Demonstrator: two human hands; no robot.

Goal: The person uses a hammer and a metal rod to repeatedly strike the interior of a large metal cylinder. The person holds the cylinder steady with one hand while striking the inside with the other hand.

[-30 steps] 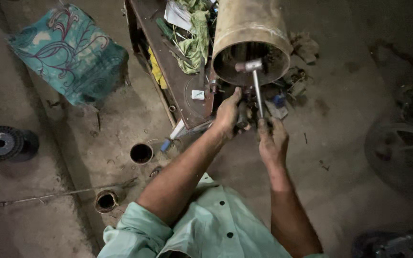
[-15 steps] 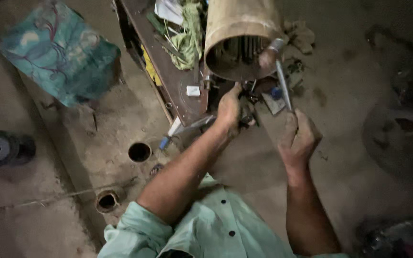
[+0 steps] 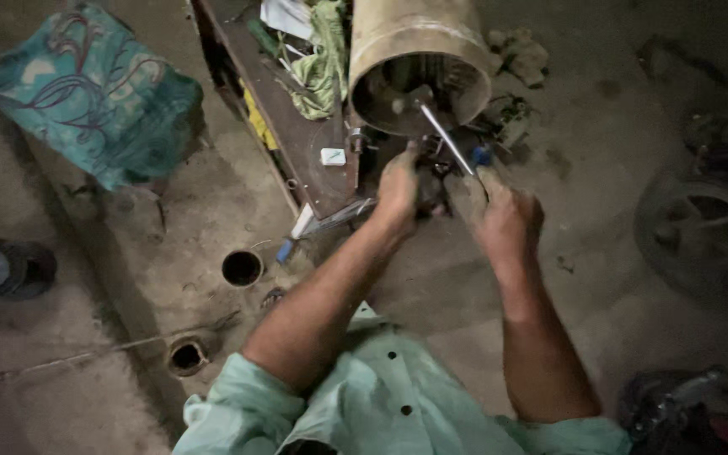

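**At the drum's mouth: the rod is back inside**

In the head view, half a second ago, the right hand held the metal rod off to the right, its tip at the outer rim of the cylindrical drum. Now the right hand sits closer in, and the metal rod runs up and left from it, ending well inside the open mouth of the tan drum, against a dark part there. Judging by that, the tool has been re-seated on the inner part of the drum for another go at it.

The right grip is clenched around the lower end of the rod; the rod's small blue part shows just above the fingers. The left hand is just left of the rod, below the drum's rim, curled on something dark; what it holds cannot be made out, and whether it is clenched cannot be told.

The drum lies on its side on the floor, beside a long brown surface carrying green cloth and a small white block.
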